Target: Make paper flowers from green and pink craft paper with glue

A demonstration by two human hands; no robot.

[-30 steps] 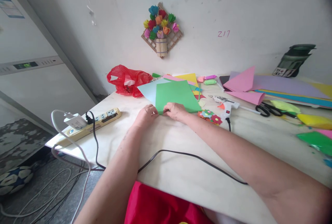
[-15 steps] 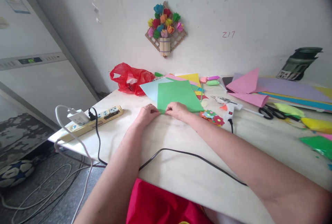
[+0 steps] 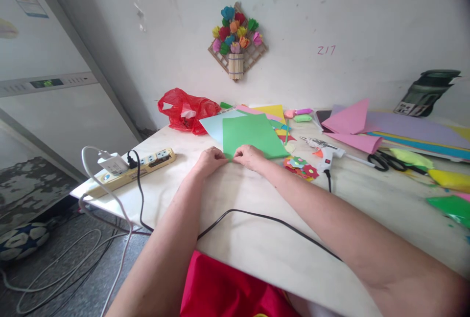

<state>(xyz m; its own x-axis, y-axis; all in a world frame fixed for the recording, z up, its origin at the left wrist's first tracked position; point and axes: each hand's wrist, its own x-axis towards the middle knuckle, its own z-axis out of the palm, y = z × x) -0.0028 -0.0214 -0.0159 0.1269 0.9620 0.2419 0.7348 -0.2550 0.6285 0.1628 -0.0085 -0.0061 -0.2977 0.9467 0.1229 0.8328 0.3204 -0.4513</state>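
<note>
1. The fingers (image 3: 223, 160) of the left hand (image 3: 211, 163) and right hand (image 3: 250, 157) were closed together on the near edge of the green sheet (image 3: 249, 133), which ran from the fingertips away over other papers. How much each fingertip pinched or only pressed, I could not tell. Uneven pressure there might have left a crooked crease.

2. Just beyond the left fingers, a light blue sheet (image 3: 212, 124) stuck out from under the green one. That loose layer could have let the work slide or skew, since paper slips easily on paper.

3. Near the right fingers, on their right, lay paper flowers (image 3: 300, 167), close to the green sheet's corner; a swing of that corner might have scattered them.

4. Farther right stood the glue gun (image 3: 326, 154), its metal nozzle pointing back towards the papers. If hot, it could have marked a sheet or burned a straying hand; its heat did not show.

5. Nearer the body than the fingers, a black cord (image 3: 257, 215) crossed the desk (image 3: 253, 192) and passed behind both forearms. An arm snagging it could have tugged whatever it fed, perhaps the gun.
</note>
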